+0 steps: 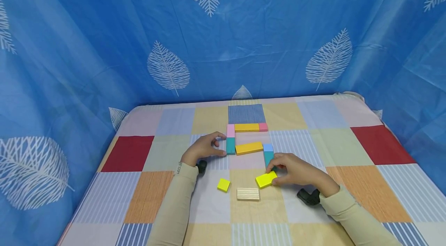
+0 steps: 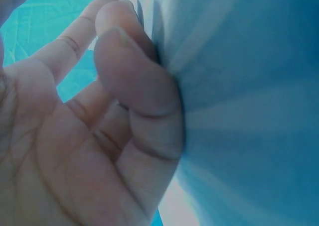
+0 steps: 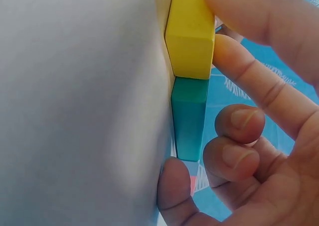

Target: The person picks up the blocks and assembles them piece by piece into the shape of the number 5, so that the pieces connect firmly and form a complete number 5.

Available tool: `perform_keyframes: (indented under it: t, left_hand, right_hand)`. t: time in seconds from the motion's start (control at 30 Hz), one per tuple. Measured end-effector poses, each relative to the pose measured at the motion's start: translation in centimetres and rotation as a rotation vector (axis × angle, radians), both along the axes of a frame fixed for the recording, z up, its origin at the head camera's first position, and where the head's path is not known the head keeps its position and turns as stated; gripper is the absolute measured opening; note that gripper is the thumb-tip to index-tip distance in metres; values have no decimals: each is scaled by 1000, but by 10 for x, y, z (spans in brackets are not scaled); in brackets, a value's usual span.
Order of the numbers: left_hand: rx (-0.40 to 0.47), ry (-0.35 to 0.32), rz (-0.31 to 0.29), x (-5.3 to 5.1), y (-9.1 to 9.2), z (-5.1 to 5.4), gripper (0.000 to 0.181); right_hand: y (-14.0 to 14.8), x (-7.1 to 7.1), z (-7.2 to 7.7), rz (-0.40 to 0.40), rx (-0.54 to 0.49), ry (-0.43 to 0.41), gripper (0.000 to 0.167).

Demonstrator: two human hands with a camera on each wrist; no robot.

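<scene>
A long orange rectangular block point(image 1: 249, 148) lies slightly askew on the worktop point(image 1: 129, 153), which is covered in patchwork cloth. On its left, a teal rectangular block point(image 1: 230, 147) adjoins a pink rectangular block point(image 1: 230, 130); the left hand point(image 1: 203, 147) is beside that teal block, thumb and index finger apart, gripping nothing. On its right, a small light-blue block point(image 1: 268, 147) adjoins another teal block point(image 1: 268, 156). Nearer the person than the orange block, to its right, the right hand point(image 1: 294, 169) pinches a bright yellow rectangular block point(image 1: 265, 180) between thumb and finger. Also on its near side are a small yellow square block point(image 1: 223, 185) and a pale ridged block point(image 1: 248, 194). Dark lettering by the beige left cuff point(image 1: 188, 172) is too small to read surely.
</scene>
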State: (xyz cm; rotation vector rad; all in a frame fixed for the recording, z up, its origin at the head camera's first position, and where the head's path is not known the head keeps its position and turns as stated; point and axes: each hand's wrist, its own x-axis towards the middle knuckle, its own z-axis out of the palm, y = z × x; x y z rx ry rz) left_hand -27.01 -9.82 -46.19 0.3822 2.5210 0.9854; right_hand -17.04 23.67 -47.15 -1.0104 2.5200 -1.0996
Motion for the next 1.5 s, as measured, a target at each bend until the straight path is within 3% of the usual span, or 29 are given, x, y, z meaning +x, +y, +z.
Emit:
perform_keyframes:
  t: [1.13, 1.5]
  left_hand:
    - [-5, -11, 2, -3, -4, -1, 58]
    - [-3, -10, -2, -5, -2, -1, 58]
  right_hand:
    - [-6, -1, 1, -2, 3, 11, 21]
    - [-9, 2, 4, 11, -71, -1, 20]
